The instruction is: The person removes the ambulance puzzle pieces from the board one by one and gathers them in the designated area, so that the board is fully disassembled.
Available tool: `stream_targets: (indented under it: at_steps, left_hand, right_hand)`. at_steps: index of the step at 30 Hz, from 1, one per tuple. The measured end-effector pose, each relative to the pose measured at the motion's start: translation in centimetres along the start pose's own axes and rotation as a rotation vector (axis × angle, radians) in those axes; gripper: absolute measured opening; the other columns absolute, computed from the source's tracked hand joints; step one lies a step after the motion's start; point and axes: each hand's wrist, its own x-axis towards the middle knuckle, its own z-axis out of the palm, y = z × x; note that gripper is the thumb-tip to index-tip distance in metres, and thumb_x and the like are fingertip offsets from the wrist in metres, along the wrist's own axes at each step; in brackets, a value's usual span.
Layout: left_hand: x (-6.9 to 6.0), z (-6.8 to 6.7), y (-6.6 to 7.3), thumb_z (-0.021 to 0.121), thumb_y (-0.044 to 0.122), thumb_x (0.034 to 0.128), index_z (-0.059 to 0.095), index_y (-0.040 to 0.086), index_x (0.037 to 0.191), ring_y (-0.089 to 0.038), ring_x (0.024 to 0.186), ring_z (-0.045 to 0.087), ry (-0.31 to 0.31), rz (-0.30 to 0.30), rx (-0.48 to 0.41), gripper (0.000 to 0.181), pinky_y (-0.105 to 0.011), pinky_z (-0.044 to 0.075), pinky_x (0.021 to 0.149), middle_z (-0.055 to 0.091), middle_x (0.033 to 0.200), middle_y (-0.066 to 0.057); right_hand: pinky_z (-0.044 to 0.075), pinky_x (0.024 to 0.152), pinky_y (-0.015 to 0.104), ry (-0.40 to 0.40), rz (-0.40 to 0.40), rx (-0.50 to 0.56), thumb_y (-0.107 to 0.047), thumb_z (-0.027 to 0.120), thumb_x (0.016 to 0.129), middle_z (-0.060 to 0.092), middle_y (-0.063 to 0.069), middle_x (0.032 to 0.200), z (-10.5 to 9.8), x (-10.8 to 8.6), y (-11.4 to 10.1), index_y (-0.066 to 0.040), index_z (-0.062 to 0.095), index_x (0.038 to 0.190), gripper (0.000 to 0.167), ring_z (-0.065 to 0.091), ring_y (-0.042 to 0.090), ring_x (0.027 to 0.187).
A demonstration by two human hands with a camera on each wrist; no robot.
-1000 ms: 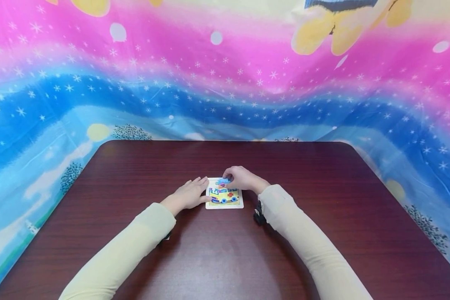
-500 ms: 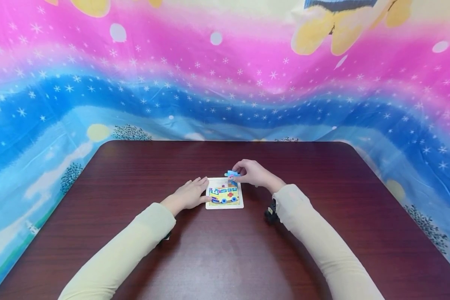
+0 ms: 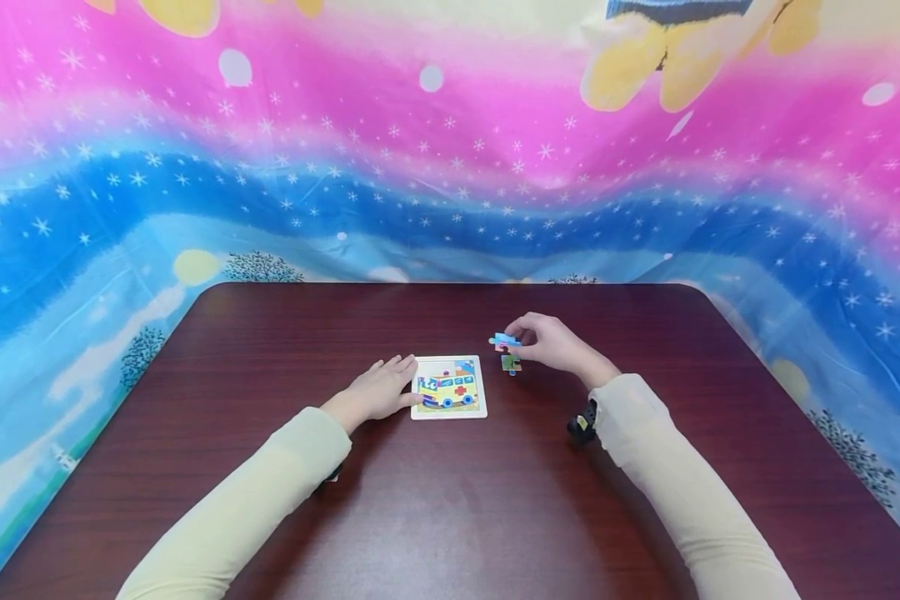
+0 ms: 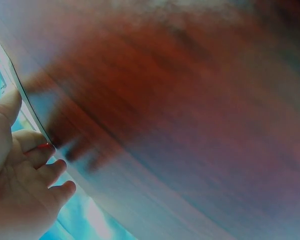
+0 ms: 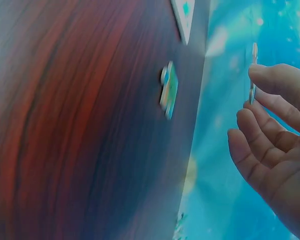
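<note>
A white-framed puzzle board (image 3: pixel 450 415) with a yellow van picture lies mid-table; its upper left area is pale, without picture. The left hand (image 3: pixel 378 390) rests with spread fingers on the board's left edge; the left wrist view shows this hand (image 4: pixel 24 175) at the frame. Right of the board, the right hand (image 3: pixel 558 343) pinches a blue puzzle piece (image 3: pixel 504 340) between thumb and fingers, above the table. In the right wrist view the held piece (image 5: pixel 254 52) appears edge-on in the hand (image 5: pixel 280 125). A green puzzle piece (image 3: pixel 511 364) lies on the table just below it.
The dark red-brown table (image 3: pixel 450 500) extends around the board. A colourful cloth (image 3: pixel 450 183) with snowflakes hangs behind and beside it. A black device (image 3: pixel 582 423) sits at the right wrist.
The right hand has moved right, away from the board, carrying the blue piece with it. A green piece on the table has come into view. The left hand has stayed in place.
</note>
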Motion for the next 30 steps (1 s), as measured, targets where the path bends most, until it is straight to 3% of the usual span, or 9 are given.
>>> stream_targets:
  at_steps: [7,14,22,30]
  left_hand:
    - [0.0,0.0,0.0,0.051,0.042,0.0927,0.027,0.001,0.144,-0.028,0.136,0.017,0.002,-0.002,-0.005,0.070,-0.044,0.015,0.109,0.022,0.149,-0.012]
    - [-0.1,0.0,0.0,0.051,0.042,0.0924,0.028,0.001,0.144,-0.029,0.136,0.017,0.007,0.003,-0.005,0.070,-0.045,0.015,0.109,0.023,0.149,-0.012]
    - [-0.2,-0.1,0.1,0.050,0.042,0.0932,0.027,0.001,0.144,-0.028,0.136,0.017,0.001,-0.001,-0.012,0.069,-0.044,0.015,0.109,0.022,0.149,-0.012]
    - [-0.1,-0.1,0.1,0.049,0.041,0.0940,0.026,0.000,0.144,-0.029,0.136,0.017,-0.003,0.010,-0.003,0.069,-0.044,0.016,0.109,0.022,0.149,-0.013]
  right_hand:
    - [0.049,0.071,0.036,0.015,-0.003,-0.031,-0.010,0.070,0.082,0.059,0.007,0.095,-0.8,-1.2,2.4,-0.004,0.065,0.103,0.023,0.056,0.022,0.083]
    - [0.050,0.068,0.034,-0.015,0.045,-0.031,-0.008,0.069,0.082,0.059,0.009,0.095,-1.1,-1.9,4.3,-0.002,0.065,0.103,0.022,0.056,0.022,0.082]
    - [0.049,0.066,0.033,-0.082,0.118,-0.030,-0.008,0.068,0.083,0.059,0.009,0.098,-1.0,-2.1,5.4,-0.002,0.064,0.104,0.022,0.055,0.022,0.081]
    - [0.049,0.068,0.034,-0.106,0.107,-0.062,-0.007,0.068,0.083,0.057,0.011,0.103,-0.6,-2.1,5.9,-0.002,0.067,0.105,0.022,0.053,0.024,0.084]
